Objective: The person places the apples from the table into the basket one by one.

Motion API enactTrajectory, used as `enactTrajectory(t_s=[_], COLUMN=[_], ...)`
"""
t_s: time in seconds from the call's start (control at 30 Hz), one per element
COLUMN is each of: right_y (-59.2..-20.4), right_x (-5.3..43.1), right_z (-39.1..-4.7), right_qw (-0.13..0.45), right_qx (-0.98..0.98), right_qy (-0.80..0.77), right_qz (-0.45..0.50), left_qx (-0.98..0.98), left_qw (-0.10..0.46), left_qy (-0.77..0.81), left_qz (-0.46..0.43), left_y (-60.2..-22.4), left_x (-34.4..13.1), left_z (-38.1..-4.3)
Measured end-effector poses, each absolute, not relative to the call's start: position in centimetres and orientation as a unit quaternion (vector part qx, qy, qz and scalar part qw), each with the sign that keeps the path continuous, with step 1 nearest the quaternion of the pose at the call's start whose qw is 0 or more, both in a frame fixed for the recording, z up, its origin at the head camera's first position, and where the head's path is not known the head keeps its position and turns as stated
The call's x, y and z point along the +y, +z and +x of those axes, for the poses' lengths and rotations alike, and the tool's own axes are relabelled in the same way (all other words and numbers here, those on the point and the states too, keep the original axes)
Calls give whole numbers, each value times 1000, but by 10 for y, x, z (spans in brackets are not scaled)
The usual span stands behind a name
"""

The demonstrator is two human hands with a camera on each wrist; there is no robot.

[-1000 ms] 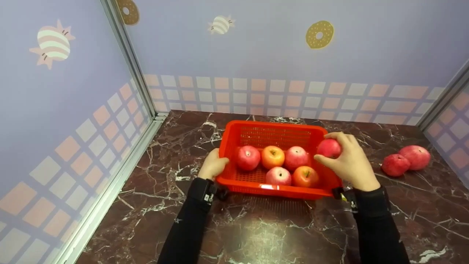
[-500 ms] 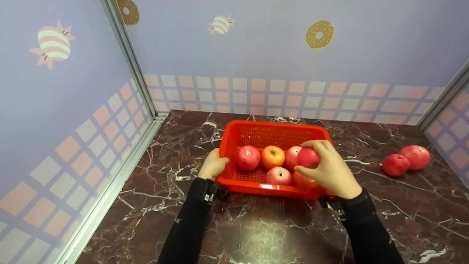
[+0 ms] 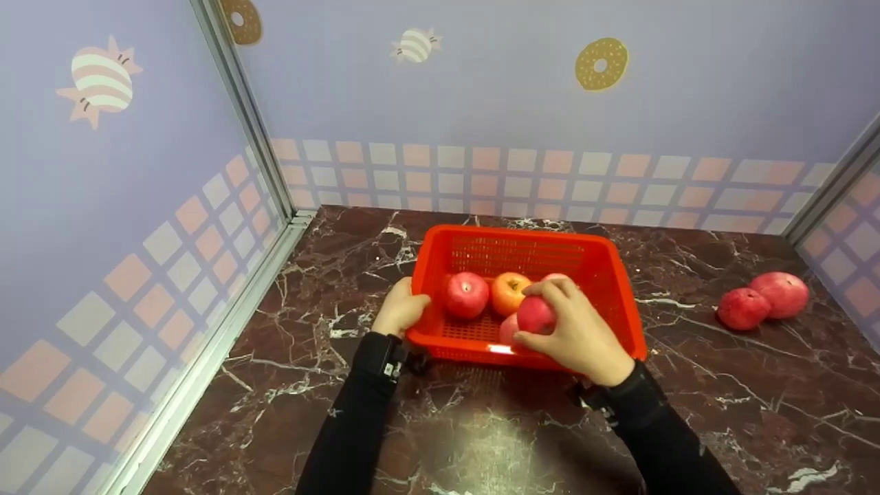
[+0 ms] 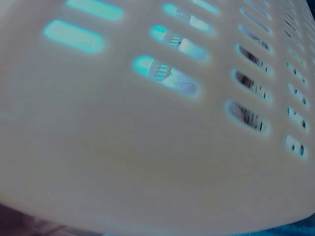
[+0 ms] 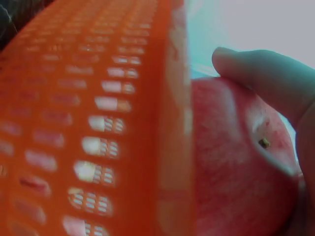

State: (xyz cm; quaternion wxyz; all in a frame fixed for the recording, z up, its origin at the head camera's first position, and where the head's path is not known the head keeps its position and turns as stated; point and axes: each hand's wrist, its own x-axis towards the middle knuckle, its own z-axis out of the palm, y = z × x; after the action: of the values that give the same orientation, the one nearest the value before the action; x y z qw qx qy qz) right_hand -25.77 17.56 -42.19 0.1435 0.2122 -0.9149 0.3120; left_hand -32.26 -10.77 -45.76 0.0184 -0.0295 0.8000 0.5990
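A red plastic basket [image 3: 622, 295] with slotted walls stands on the marble-patterned table. My left hand [image 3: 401, 307] grips its left rim, thumb over the edge. In the left wrist view the slotted basket wall [image 4: 123, 147] fills the picture, oddly coloured. My right hand [image 3: 581, 333] holds a red apple [image 3: 535, 315] between thumb and fingers over the front middle of the basket. Up close, the right wrist view has that apple [image 5: 236, 162] beside the basket's wall [image 5: 133, 123]. Inside lie a red apple [image 3: 467, 295], a yellow-orange apple [image 3: 509, 292] and others partly hidden by my right hand.
Two red fruits, one nearer [image 3: 743, 309] and one behind it [image 3: 779, 294], lie touching on the table to the right of the basket. A patterned wall [image 3: 481, 103] rises behind, and a side panel [image 3: 137, 240] with a metal rail borders the left.
My right hand has carried the red apple leftward from the basket's right rim to above its front middle. My left hand and the basket stay where they were.
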Motion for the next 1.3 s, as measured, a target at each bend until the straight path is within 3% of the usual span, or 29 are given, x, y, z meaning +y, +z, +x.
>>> enactTrajectory(t_s=[0.5, 1.3], right_y=[-443, -440], right_x=[136, 71], right_z=[-261, -275], right_qw=[226, 83], right_qx=[-901, -934], right_qy=[291, 281], right_qz=[230, 203], left_qx=[811, 804], left_qw=[11, 18], left_qy=[584, 594], left_qz=[-31, -28], left_y=[-456, -458], left_x=[-108, -108], left_z=[-324, -323])
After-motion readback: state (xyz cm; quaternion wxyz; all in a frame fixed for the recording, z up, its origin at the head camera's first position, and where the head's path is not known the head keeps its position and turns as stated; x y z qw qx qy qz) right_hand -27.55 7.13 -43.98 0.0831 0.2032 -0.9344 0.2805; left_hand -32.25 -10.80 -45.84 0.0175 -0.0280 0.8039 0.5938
